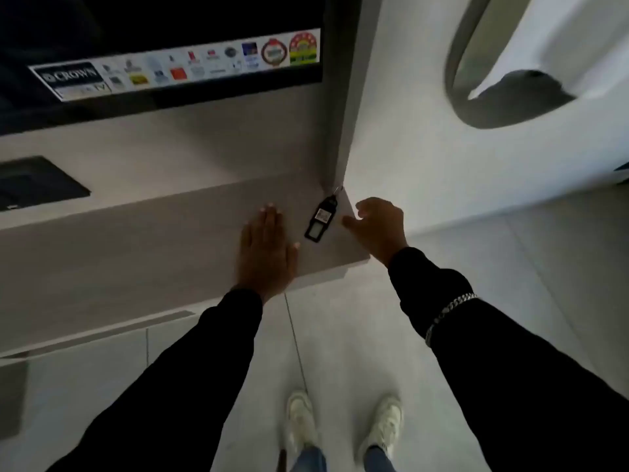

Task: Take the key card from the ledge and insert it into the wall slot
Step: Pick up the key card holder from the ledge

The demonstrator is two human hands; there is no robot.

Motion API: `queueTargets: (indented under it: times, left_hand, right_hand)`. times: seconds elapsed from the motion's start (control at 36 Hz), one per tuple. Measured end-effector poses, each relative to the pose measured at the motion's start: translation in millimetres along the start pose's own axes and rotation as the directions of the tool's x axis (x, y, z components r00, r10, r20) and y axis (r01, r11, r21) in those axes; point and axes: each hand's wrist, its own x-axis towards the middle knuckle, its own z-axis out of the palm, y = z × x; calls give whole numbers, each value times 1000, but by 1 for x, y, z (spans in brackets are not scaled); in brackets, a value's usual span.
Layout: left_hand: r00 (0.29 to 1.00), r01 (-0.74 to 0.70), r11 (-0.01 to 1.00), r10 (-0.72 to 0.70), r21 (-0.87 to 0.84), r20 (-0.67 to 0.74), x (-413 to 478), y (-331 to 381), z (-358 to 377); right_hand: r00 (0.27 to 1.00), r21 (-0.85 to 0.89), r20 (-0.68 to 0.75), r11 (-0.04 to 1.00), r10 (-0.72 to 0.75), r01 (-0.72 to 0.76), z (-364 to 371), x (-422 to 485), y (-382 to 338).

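Note:
A black key card (321,218) with a small window, a label and a metal ring lies flat near the right end of the grey ledge (170,240). My left hand (267,253) rests palm down on the ledge just left of the card, fingers straight. Just right of the card, at the ledge's corner, hovers my right hand (377,226), fingers curled and thumb pointing toward the card, not touching it. No wall slot is in sight.
A dark TV (163,46) with a sticker strip hangs above the ledge. A dark recessed panel (37,182) sits on the left. On the white wall at the right is an oval mirror (531,59). Below are a tiled floor and my shoes (343,424).

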Motion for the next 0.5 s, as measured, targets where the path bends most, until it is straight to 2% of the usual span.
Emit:
queueTargets:
  times: [0.08,0.17,0.28,0.36,0.5]
  left_hand:
    - [998,37,999,-38,11,43,10,0,0]
    - [999,21,1000,-21,12,47,19,-2,3]
    - [999,-1,1000,0,14,54,27,-4,3]
    - [998,-20,999,18,29,53,31,-6,4]
    - [998,-30,998,26,54,62,33,-7,6]
  right_hand:
    - [1000,8,2,1000,23,-23,16,11,-8]
    - [989,89,-24,985,148,-145,28,15,-15]
    - [987,46,-87,990,136,-132,37,18,-15]
    - [986,35,-57,987,157,-155,39,22,-12]
    - [968,116,-13,962,252,-249,26,30,-4]
